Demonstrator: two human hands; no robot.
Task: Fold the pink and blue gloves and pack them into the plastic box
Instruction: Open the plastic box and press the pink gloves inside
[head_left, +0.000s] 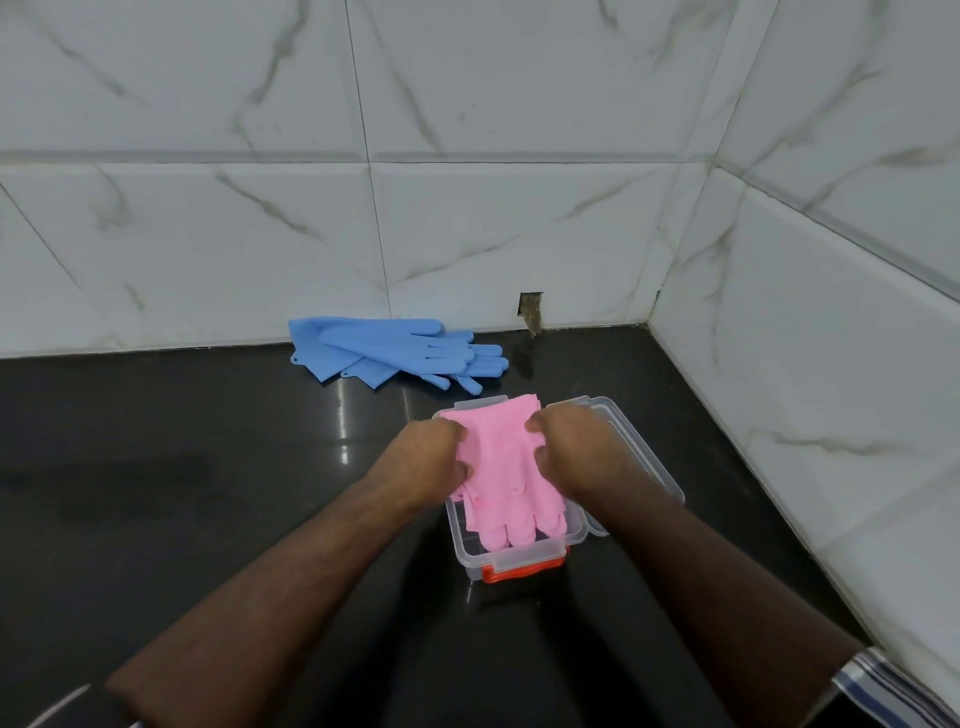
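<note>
- Step in hand, as judged: the pink gloves (498, 467) are going into the clear plastic box (524, 564), while the blue pair is not yet folded or packed.
- Pink gloves: lying over the box's open top, the cuff end reaching past the box's far rim, the fingertips hanging down inside the box's near wall, above its orange clasp (522, 570).
- Left hand (431, 457): gripping the pink gloves at their left edge over the box, fingers curled into the material.
- Right hand (574, 447): gripping the gloves' right edge over the box, fingers curled under; the fingertips themselves are hidden.
- Next move, as judged: the overhanging cuff end is needing to be doubled back and pressed down so the pink pair is sitting wholly within the box walls.
- Blue gloves (400, 353): lying flat and overlapped on the black countertop (182, 467), beyond the box and to its left, well apart from it, close to the marble-tile wall (467, 208).
</note>
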